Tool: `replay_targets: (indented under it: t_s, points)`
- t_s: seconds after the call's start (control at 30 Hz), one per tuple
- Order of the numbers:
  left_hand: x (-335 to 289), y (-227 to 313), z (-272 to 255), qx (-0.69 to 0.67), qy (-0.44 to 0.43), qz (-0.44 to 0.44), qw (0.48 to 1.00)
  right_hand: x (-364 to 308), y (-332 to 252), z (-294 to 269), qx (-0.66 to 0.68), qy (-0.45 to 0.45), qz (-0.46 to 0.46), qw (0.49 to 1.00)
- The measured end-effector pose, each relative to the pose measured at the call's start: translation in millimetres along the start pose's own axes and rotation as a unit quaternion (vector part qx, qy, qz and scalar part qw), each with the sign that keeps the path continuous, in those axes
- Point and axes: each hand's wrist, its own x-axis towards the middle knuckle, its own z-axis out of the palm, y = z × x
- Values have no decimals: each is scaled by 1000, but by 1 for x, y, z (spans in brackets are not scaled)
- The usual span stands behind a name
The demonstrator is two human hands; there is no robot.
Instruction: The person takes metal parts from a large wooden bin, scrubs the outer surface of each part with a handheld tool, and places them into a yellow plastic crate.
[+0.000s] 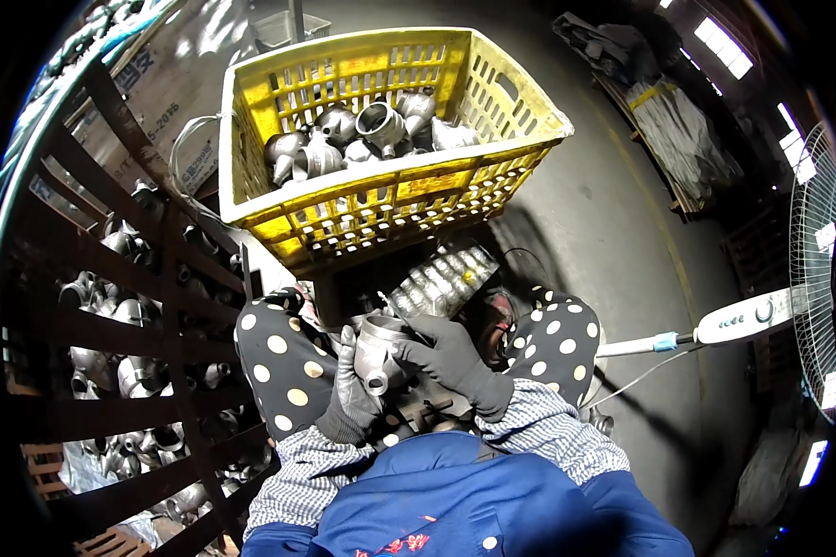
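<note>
Between my knees I hold a grey metal casting [373, 351], a hollow fitting with a wide round mouth and a small side outlet facing me. My left hand [349, 395], in a dark grey glove, is closed around its left side. The gloved right hand [457, 364] grips it from the right, fingers against its upper wall. Just beyond the hands lies a silvery, ribbed object [444, 281], tilted; its kind is unclear. Farther off, a yellow plastic crate [418, 190] contains several similar castings [381, 125].
A dark slatted metal cage [172, 316] on my left encloses many loose castings [139, 371]. To the right stands a fan [817, 269] on a pale pole [636, 346], with a cable trailing on the floor. Covered stacks on a pallet [683, 139] sit farther right.
</note>
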Motion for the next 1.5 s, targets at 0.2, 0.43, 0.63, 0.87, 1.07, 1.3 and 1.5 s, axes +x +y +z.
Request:
replay_targets:
  t_s: [0.2,0.43,0.63,0.87,1.07,1.3,1.5]
  points:
    - [5,2,-16,70,46,33,996,-4,-11,-5,73,-11,20,997]
    - [4,1,-13,83,28,38,995,-3,-7,-1,10,0,35,999]
    - [6,2,-15,48,12,25,998,-4,-4,1,6,-6,34,999]
    - [5,6,-11,-7,62,-17,998,-4,-13,-5,1,-21,65,998]
    - [8,5,-21,-16,10,-12,1000,-8,-3,3,54,25,25,998]
    - [4,2,6,114,-41,-66,990,-9,-5,1,245,56,130,959]
    - [15,13,-6,97,-144,-127,976,-21,-24,1,246,118,135,953]
